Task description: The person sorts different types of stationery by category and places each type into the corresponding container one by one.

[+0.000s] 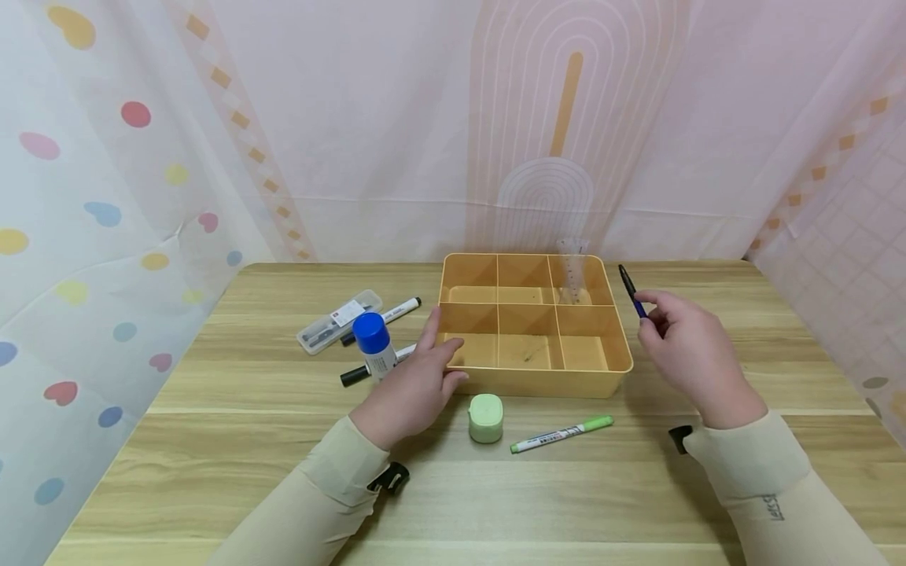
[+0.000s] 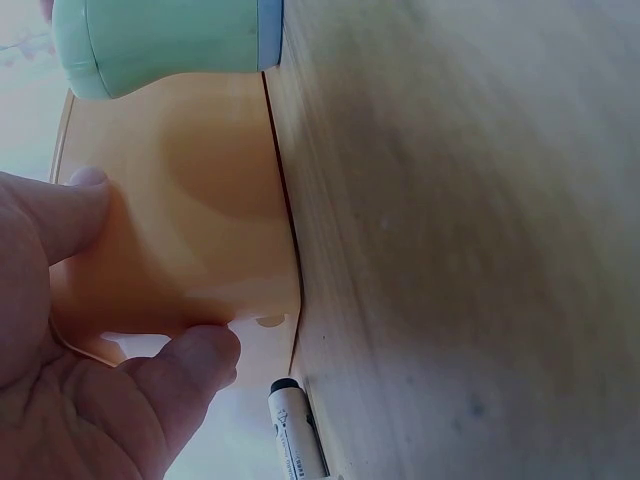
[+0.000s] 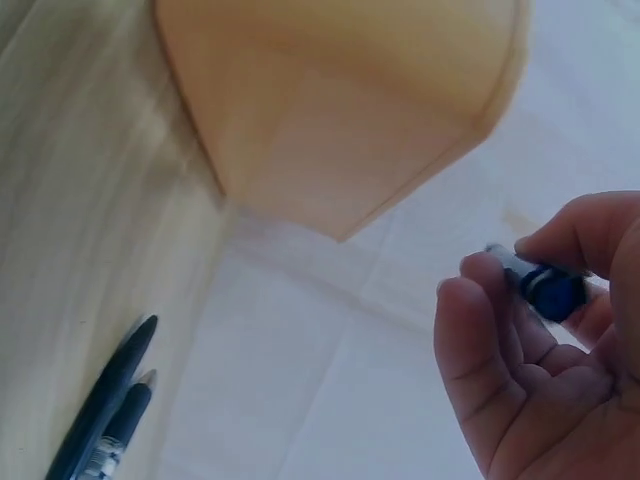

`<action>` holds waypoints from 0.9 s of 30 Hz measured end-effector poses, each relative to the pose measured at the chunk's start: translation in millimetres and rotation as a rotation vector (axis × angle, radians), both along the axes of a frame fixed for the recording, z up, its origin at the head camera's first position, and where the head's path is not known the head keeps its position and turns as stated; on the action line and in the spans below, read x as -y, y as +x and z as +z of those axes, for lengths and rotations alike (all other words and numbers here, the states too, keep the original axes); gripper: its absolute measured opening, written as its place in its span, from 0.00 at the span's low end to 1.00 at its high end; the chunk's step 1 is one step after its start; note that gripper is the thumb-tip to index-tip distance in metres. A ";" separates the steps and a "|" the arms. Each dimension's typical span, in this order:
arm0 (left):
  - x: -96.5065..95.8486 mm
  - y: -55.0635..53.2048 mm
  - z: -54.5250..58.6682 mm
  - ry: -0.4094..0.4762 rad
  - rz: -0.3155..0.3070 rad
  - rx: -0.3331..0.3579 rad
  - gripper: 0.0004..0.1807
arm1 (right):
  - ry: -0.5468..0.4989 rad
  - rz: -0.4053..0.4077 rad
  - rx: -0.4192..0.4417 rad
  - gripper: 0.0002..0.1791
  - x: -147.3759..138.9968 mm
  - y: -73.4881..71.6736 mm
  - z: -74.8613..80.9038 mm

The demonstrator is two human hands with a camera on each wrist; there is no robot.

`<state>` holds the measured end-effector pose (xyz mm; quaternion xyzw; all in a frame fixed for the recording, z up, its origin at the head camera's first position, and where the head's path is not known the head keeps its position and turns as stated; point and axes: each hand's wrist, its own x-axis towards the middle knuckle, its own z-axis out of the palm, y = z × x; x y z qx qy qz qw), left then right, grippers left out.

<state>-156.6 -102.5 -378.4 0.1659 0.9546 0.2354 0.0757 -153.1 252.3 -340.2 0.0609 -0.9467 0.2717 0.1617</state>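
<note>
My left hand (image 1: 414, 385) holds the front left corner of an orange-yellow organizer box (image 1: 538, 383) divided into several compartments. Its fingers lie over the rim and along the side; in the left wrist view the thumb and a finger press the outer walls (image 2: 200, 240). To the right of the box, my right hand (image 1: 690, 354) pinches a dark pen (image 1: 627, 283), which points up and tilts left. The right wrist view shows the pen's blue end (image 3: 555, 293) between thumb and fingers. A clear ruler (image 1: 572, 271) leans upright in the back right compartment.
Left of the box lie a clear pencil case (image 1: 329, 328), black-capped markers (image 1: 403, 310) and a blue-capped glue stick (image 1: 371, 334). In front are a small green container (image 1: 486, 418) and a green-tipped marker (image 1: 562, 435). Two dark pens (image 3: 110, 390) show in the right wrist view.
</note>
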 end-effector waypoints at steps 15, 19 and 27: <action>-0.2 -0.1 0.0 0.000 -0.003 -0.009 0.32 | 0.125 0.059 0.011 0.12 9.2 7.1 7.9; -0.2 -0.3 0.0 -0.002 -0.002 -0.009 0.32 | 0.176 0.076 -0.010 0.11 9.5 7.3 6.5; -0.2 0.0 0.5 0.001 -0.003 -0.009 0.32 | 0.216 0.109 -0.042 0.11 10.1 6.3 1.3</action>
